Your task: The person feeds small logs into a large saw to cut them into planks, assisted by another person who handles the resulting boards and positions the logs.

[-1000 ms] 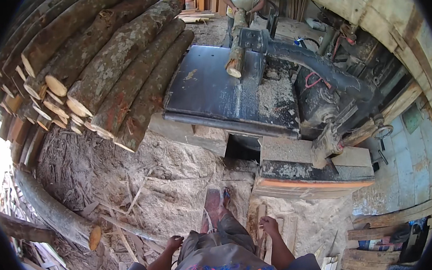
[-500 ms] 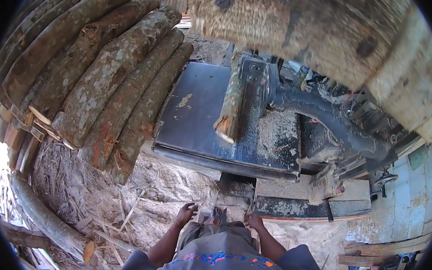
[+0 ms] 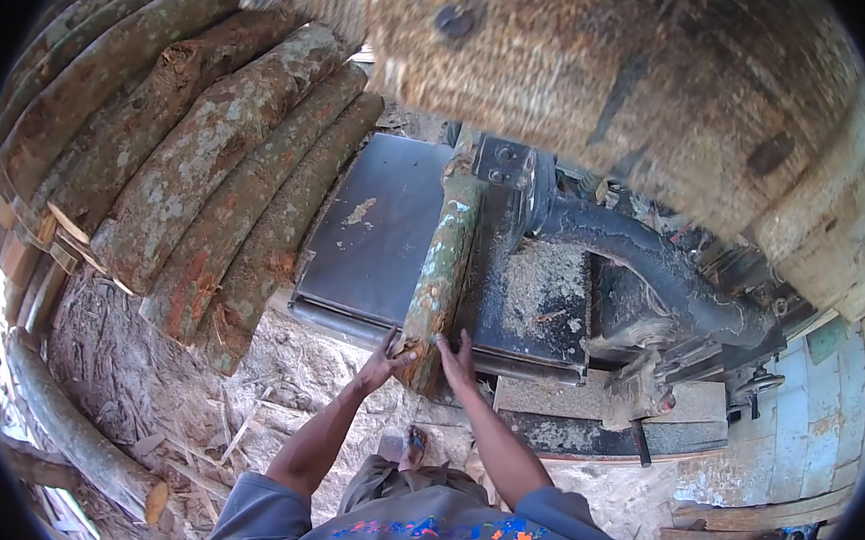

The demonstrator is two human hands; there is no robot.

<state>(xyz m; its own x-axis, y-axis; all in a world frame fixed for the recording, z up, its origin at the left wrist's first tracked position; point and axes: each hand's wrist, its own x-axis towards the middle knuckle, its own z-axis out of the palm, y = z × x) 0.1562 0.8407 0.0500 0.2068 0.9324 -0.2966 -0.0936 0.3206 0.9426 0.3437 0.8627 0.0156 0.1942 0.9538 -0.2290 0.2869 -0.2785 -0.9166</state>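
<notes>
A bark-covered log (image 3: 438,268) lies lengthwise across the dark metal machine table (image 3: 355,235), its near end jutting past the front edge. My left hand (image 3: 387,358) is at the left of that end, fingers spread and thumb touching the bark. My right hand (image 3: 456,361) is at the right side, its fingers apart and stretched along the log. The dark guard housing (image 3: 502,165) stands beside the log's far part. The far end is largely hidden under a wooden beam.
A pile of bark-covered logs (image 3: 236,178) fills the upper left. A large timber beam (image 3: 589,68) crosses overhead. The curved machine arm (image 3: 653,265) and a handwheel (image 3: 761,382) are on the right. A loose curved log (image 3: 84,445) lies on the shavings-strewn floor.
The log has slid toward me and past the table's edge. Both my hands have risen from beside my legs to its end. The person across the machine is now hidden.
</notes>
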